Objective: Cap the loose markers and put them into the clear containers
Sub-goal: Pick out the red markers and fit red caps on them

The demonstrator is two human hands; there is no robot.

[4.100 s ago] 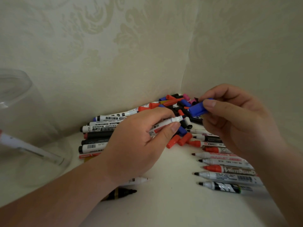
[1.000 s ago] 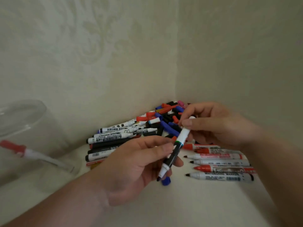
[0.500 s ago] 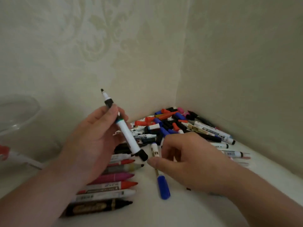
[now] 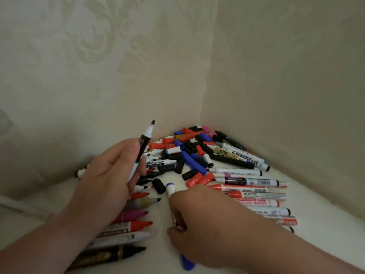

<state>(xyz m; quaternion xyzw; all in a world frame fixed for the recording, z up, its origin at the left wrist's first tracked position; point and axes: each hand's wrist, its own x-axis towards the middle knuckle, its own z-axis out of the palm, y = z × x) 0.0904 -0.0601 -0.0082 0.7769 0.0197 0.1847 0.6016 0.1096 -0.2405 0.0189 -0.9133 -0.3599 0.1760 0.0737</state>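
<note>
Centrally, left hand [image 4: 106,184] is gripping an uncapped black marker [image 4: 145,140] tip-up; right hand [image 4: 207,224] is curling round a blue marker [image 4: 170,189] lying on the table [image 4: 325,214], before the corner pile of markers and caps [image 4: 197,155]; clear container [image 4: 5,123] is showing faintly at left, contents indiscernible

Single head view, forward and down, seemingly near tabletop [image 4: 156,258]

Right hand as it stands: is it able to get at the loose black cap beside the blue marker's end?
Probably yes, once freed: the black cap lies uncovered just past the right hand, nothing on it. But that hand grips the blue marker, so it would have to let go first.
</note>
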